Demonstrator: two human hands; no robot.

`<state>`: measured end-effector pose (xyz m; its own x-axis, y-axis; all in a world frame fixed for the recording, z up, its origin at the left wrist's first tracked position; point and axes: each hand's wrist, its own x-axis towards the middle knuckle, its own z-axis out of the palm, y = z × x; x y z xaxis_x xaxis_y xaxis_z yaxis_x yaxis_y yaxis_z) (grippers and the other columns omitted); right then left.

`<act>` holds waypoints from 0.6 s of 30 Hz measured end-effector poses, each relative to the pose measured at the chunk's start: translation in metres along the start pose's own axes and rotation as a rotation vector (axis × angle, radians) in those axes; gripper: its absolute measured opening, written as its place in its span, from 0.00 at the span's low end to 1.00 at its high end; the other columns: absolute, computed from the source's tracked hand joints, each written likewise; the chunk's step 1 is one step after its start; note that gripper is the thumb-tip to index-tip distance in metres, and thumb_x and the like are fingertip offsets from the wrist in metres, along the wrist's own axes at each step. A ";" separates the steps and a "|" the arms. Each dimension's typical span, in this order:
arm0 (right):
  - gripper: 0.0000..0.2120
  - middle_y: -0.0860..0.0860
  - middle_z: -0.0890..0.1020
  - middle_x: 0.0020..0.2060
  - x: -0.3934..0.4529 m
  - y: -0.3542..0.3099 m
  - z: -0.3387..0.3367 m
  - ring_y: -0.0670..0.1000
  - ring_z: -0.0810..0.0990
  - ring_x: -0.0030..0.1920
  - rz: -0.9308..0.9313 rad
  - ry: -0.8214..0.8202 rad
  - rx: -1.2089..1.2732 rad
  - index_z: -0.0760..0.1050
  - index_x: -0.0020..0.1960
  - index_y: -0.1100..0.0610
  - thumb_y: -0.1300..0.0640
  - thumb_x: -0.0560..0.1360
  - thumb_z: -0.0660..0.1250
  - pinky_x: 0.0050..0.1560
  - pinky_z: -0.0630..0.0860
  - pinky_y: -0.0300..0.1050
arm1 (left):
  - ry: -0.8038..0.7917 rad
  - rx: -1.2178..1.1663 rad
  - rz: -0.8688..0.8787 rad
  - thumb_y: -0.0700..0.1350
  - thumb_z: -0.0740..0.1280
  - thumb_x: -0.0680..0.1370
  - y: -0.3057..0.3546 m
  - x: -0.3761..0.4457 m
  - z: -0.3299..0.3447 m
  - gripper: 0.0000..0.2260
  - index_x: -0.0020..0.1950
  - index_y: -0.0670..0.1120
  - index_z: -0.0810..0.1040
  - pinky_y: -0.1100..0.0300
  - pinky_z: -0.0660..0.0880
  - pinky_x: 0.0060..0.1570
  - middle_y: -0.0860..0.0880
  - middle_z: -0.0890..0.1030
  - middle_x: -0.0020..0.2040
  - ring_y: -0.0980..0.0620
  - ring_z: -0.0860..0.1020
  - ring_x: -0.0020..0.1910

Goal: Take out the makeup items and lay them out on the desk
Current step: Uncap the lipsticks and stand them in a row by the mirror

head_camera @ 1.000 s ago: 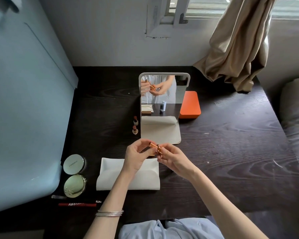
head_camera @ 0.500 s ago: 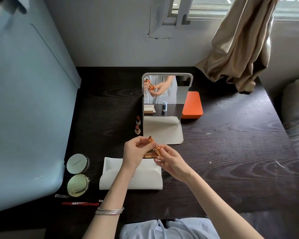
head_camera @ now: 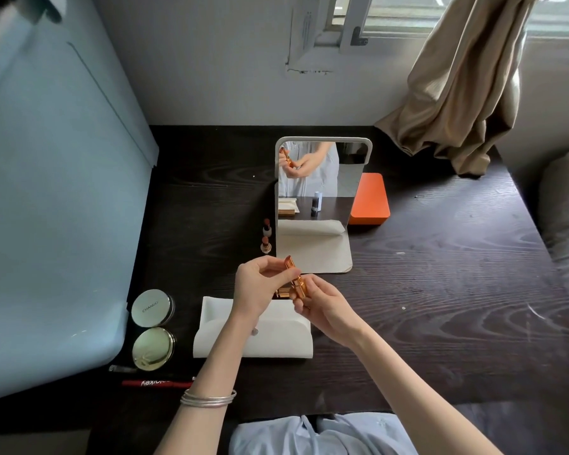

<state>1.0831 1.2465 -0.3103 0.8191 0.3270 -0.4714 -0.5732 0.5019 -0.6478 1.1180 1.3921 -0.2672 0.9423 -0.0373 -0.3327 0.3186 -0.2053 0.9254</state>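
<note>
My dark wooden desk (head_camera: 440, 290) carries all items. The white-framed mirror (head_camera: 319, 198) serves as landmark, standing upright at desk centre. The white pouch (head_camera: 276, 339) lies in front of the mirror, partly under my forearm. The orange box (head_camera: 372, 201) sits behind the mirror's right edge. Two round compacts (head_camera: 152, 308) rest well left of the mirror, one nearer me than the other; a red pencil (head_camera: 155, 383) lies nearer still. Two small lipsticks (head_camera: 266, 236) stand just beside the mirror's left edge.

My left hand (head_camera: 260, 287) and right hand (head_camera: 326, 307) meet above the pouch, in front of the mirror base. Fingers of both are closed narrowly on the gold lipstick (head_camera: 294, 279), tilted between them. Silver bangles (head_camera: 207, 398) circle my left wrist.
</note>
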 end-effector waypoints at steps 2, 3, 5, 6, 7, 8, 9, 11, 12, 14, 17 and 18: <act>0.12 0.55 0.78 0.42 0.001 0.001 0.001 0.47 0.76 0.38 -0.006 0.017 0.004 0.72 0.55 0.62 0.55 0.78 0.59 0.43 0.76 0.37 | 0.013 0.010 0.004 0.43 0.74 0.70 0.000 0.000 -0.001 0.07 0.46 0.46 0.82 0.70 0.77 0.40 0.50 0.83 0.42 0.56 0.81 0.43; 0.11 0.55 0.79 0.44 0.002 0.002 0.002 0.47 0.77 0.40 -0.012 0.021 -0.007 0.72 0.55 0.62 0.55 0.78 0.61 0.44 0.76 0.38 | 0.020 0.017 0.010 0.43 0.74 0.70 -0.001 0.001 -0.002 0.07 0.46 0.46 0.82 0.70 0.77 0.40 0.50 0.83 0.41 0.56 0.82 0.42; 0.09 0.54 0.78 0.46 0.002 0.004 0.000 0.47 0.78 0.43 -0.031 0.020 -0.033 0.73 0.55 0.61 0.58 0.77 0.64 0.47 0.76 0.39 | 0.028 0.024 0.018 0.42 0.75 0.70 -0.001 0.001 -0.003 0.07 0.46 0.45 0.82 0.70 0.77 0.40 0.50 0.83 0.41 0.56 0.82 0.42; 0.09 0.54 0.78 0.46 0.003 0.004 0.000 0.47 0.78 0.43 -0.035 0.007 -0.043 0.73 0.55 0.61 0.59 0.77 0.64 0.48 0.76 0.39 | 0.029 0.017 0.018 0.42 0.75 0.70 -0.001 0.001 -0.004 0.07 0.46 0.45 0.82 0.70 0.76 0.39 0.49 0.83 0.41 0.56 0.82 0.42; 0.09 0.54 0.77 0.45 0.002 0.002 0.002 0.47 0.77 0.42 -0.033 -0.013 -0.049 0.72 0.55 0.61 0.58 0.77 0.62 0.49 0.75 0.39 | 0.029 0.005 0.015 0.42 0.74 0.70 -0.001 0.000 -0.004 0.07 0.46 0.44 0.82 0.71 0.76 0.40 0.49 0.83 0.41 0.56 0.81 0.42; 0.09 0.54 0.77 0.43 0.002 0.001 0.004 0.47 0.76 0.40 -0.024 -0.035 -0.051 0.72 0.54 0.62 0.57 0.78 0.60 0.48 0.75 0.39 | 0.028 -0.005 0.012 0.42 0.74 0.70 -0.001 0.000 -0.005 0.07 0.47 0.44 0.82 0.70 0.77 0.40 0.49 0.83 0.42 0.56 0.81 0.43; 0.10 0.54 0.77 0.41 0.001 0.001 0.006 0.47 0.76 0.38 -0.016 -0.047 -0.046 0.71 0.54 0.62 0.56 0.79 0.58 0.47 0.75 0.39 | 0.025 -0.010 0.010 0.42 0.74 0.70 -0.001 0.001 -0.006 0.08 0.47 0.43 0.82 0.70 0.77 0.41 0.49 0.83 0.42 0.56 0.82 0.43; 0.12 0.55 0.78 0.41 0.002 0.002 0.008 0.49 0.77 0.38 -0.007 -0.029 -0.012 0.71 0.55 0.62 0.55 0.78 0.58 0.45 0.76 0.39 | 0.024 0.004 0.016 0.42 0.74 0.70 -0.001 0.001 -0.007 0.08 0.48 0.43 0.82 0.70 0.77 0.41 0.48 0.84 0.42 0.55 0.82 0.43; 0.12 0.56 0.79 0.44 0.003 0.003 0.007 0.49 0.79 0.40 -0.010 -0.010 0.000 0.71 0.56 0.62 0.55 0.77 0.59 0.44 0.76 0.39 | 0.026 0.016 0.022 0.42 0.74 0.70 -0.002 0.001 -0.007 0.08 0.47 0.43 0.82 0.70 0.77 0.41 0.48 0.84 0.42 0.56 0.82 0.43; 0.11 0.56 0.79 0.47 0.005 0.005 0.004 0.50 0.80 0.45 -0.025 0.009 -0.012 0.72 0.56 0.62 0.58 0.76 0.64 0.45 0.77 0.39 | 0.029 0.036 0.035 0.42 0.75 0.70 -0.002 0.001 -0.008 0.08 0.47 0.43 0.82 0.70 0.77 0.40 0.49 0.84 0.41 0.56 0.82 0.42; 0.08 0.57 0.78 0.47 0.006 0.005 0.003 0.50 0.81 0.44 -0.026 -0.039 -0.022 0.71 0.56 0.63 0.63 0.77 0.61 0.47 0.78 0.39 | 0.034 0.044 0.043 0.42 0.75 0.70 -0.004 0.002 -0.010 0.08 0.47 0.43 0.82 0.70 0.77 0.40 0.49 0.83 0.40 0.56 0.82 0.41; 0.08 0.57 0.78 0.46 0.005 0.004 0.004 0.50 0.80 0.43 -0.017 -0.060 -0.018 0.70 0.56 0.64 0.62 0.79 0.59 0.48 0.78 0.39 | 0.042 0.047 0.044 0.42 0.74 0.70 -0.004 0.002 -0.010 0.08 0.47 0.43 0.83 0.70 0.77 0.40 0.49 0.84 0.41 0.56 0.82 0.42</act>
<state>1.0850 1.2535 -0.3133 0.8286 0.3660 -0.4237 -0.5588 0.4936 -0.6664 1.1200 1.4031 -0.2700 0.9590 -0.0067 -0.2834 0.2728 -0.2498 0.9291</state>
